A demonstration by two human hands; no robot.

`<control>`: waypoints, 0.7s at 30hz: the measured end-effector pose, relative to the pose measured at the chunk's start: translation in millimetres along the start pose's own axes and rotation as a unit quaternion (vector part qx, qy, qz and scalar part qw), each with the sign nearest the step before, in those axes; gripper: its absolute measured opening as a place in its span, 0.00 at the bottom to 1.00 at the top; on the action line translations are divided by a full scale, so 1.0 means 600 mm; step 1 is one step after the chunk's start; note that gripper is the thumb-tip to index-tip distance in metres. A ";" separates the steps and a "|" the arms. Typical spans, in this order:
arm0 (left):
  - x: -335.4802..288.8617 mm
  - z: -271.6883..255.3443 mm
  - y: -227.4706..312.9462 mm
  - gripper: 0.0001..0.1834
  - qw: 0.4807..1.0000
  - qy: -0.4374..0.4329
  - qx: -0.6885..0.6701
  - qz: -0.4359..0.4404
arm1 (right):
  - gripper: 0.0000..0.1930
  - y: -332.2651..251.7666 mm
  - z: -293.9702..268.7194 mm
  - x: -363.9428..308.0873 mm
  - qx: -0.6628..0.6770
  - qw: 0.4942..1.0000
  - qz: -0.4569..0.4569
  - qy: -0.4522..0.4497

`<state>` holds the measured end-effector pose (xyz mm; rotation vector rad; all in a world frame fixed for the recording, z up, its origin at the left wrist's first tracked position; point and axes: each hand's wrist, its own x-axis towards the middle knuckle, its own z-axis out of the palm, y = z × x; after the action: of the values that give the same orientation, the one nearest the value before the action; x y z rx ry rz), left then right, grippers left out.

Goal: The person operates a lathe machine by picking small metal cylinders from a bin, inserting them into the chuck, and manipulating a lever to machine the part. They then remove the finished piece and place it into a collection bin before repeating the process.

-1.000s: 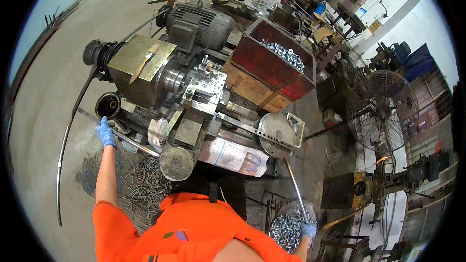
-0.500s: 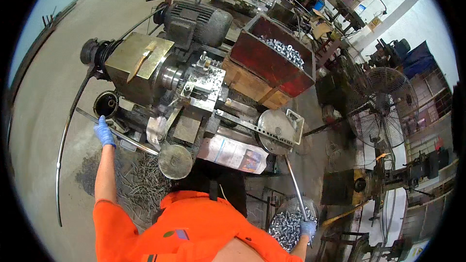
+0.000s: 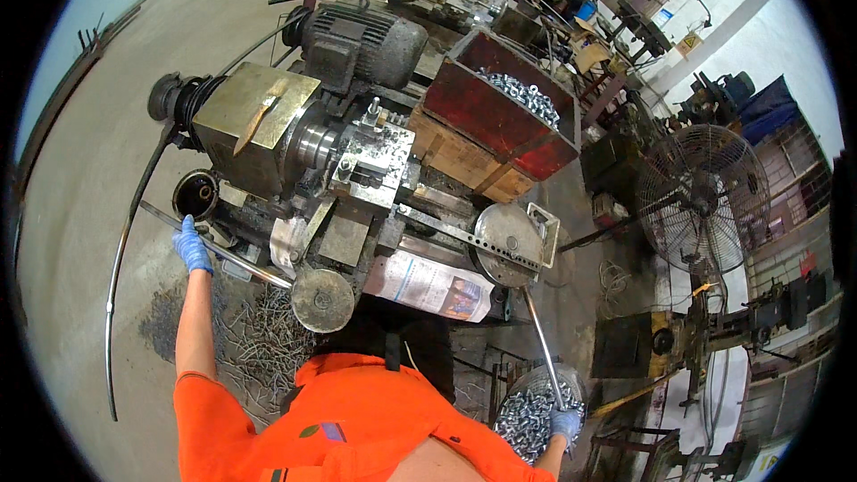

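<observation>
My left hand [image 3: 191, 245], in a blue glove, is closed round a long steel lever [image 3: 257, 270] that runs to a round metal disc [image 3: 322, 300] at the front of a small lathe. Low on the right, my gloved right hand [image 3: 566, 425] grips the end of a second steel lever [image 3: 542, 332], which slants down from a larger disc [image 3: 509, 245]. Between the levers, the lathe's metal slide [image 3: 375, 159] sits beside the shiny spindle [image 3: 315, 145]. Metal shavings lie about the slide, and any workpiece there is too small to make out.
A red bin [image 3: 500, 112] of small metal parts stands on a wooden crate behind the lathe. Under my right hand is a basket of similar parts [image 3: 527, 415]. Shavings [image 3: 268, 339] cover the floor at left. A brush [image 3: 257, 123] lies on the headstock; a caged fan [image 3: 703, 196] stands right.
</observation>
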<state>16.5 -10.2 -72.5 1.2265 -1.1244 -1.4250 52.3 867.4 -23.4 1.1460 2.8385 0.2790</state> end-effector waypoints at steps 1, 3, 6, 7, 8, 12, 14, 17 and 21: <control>-0.005 0.002 0.005 0.13 1.000 0.000 -0.003 0.001 | 0.22 0.002 0.001 0.000 0.000 1.000 0.005 -0.006; -0.005 0.004 0.006 0.13 1.000 0.000 -0.004 -0.001 | 0.22 0.004 0.000 -0.001 -0.001 1.000 0.015 -0.018; 0.002 -0.003 0.002 0.13 1.000 0.002 -0.005 -0.007 | 0.21 -0.021 -0.027 -0.018 0.022 0.999 0.026 -0.013; 0.002 -0.003 0.002 0.13 1.000 0.001 -0.010 -0.008 | 0.20 -0.019 -0.026 -0.020 0.031 0.999 0.032 -0.007; 0.002 -0.002 0.002 0.13 1.000 -0.001 -0.015 -0.008 | 0.20 -0.018 -0.026 -0.022 0.036 0.999 0.037 -0.014; 0.004 -0.002 -0.001 0.13 1.000 -0.016 -0.021 -0.009 | 0.19 -0.025 -0.037 -0.026 0.034 0.998 0.037 -0.042; 0.007 -0.003 -0.004 0.12 1.000 -0.015 -0.025 -0.001 | 0.19 -0.028 -0.040 -0.027 0.022 0.998 0.028 -0.053; 0.009 -0.003 -0.006 0.11 0.999 -0.009 -0.032 -0.017 | 0.19 -0.019 -0.028 -0.028 0.052 0.998 0.034 -0.018; 0.011 -0.002 -0.008 0.11 1.000 -0.013 -0.024 0.001 | 0.19 -0.009 -0.010 -0.019 0.024 0.999 0.015 -0.021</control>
<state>16.9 -15.9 -78.0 1.1756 -1.1028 -1.4631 56.0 854.9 -18.4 1.1883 2.8095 0.1881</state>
